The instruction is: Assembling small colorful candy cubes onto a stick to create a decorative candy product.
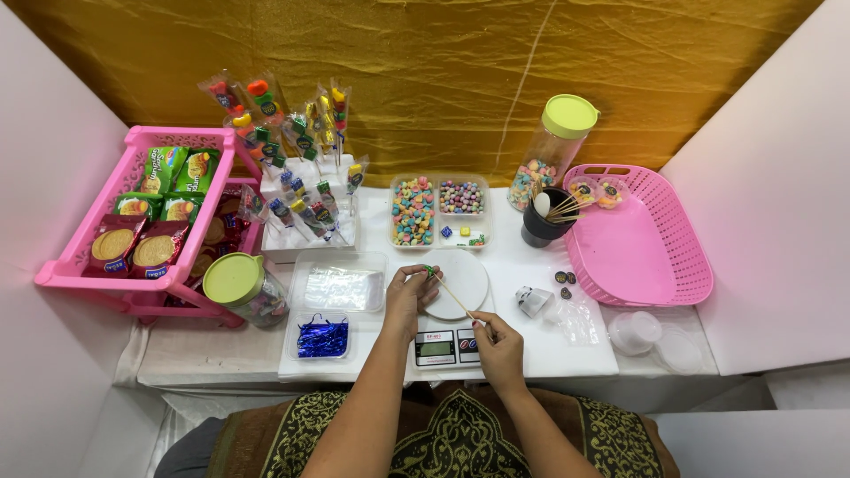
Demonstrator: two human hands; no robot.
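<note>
My left hand pinches a small green candy at the far tip of a thin wooden skewer. My right hand grips the skewer's near end, so the stick slants between both hands. Both hands hover over a small kitchen scale with a round white plate. Just beyond, a divided clear tray holds colourful candies.
A white stand holds several wrapped candy skewers. A pink rack of snack packets stands left, a green-lidded jar beside it. A clear tub has blue foil. A black cup of skewers, a candy jar and a pink basket sit right.
</note>
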